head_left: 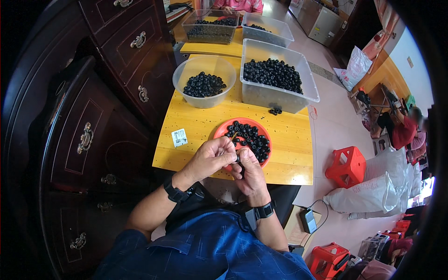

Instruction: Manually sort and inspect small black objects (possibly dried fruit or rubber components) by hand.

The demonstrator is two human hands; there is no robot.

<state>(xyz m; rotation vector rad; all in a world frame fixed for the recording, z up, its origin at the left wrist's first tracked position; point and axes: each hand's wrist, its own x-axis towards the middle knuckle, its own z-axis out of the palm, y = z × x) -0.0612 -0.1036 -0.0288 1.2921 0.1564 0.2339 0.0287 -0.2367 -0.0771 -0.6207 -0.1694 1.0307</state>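
Note:
Both my hands meet over the near edge of a red plate (pixel 219 132) heaped with small black ring-shaped parts (pixel 252 135). My left hand (pixel 212 158) is closed in a pinch. A thin brownish strip (pixel 234 136) sticks up from its fingers; its kind is not clear. My right hand (pixel 251 173) is closed on a small dark round part (pixel 238 158), which sits between the fingertips of both hands and is mostly covered by them.
The plate rests on a yellow table (pixel 289 161) strewn with black crumbs. Behind it stand a round clear tub (pixel 204 101) and a clear rectangular bin (pixel 275 95), both holding black parts. A white label (pixel 179 137) lies left. Red stools (pixel 346 166) and white sacks (pixel 366 193) stand right.

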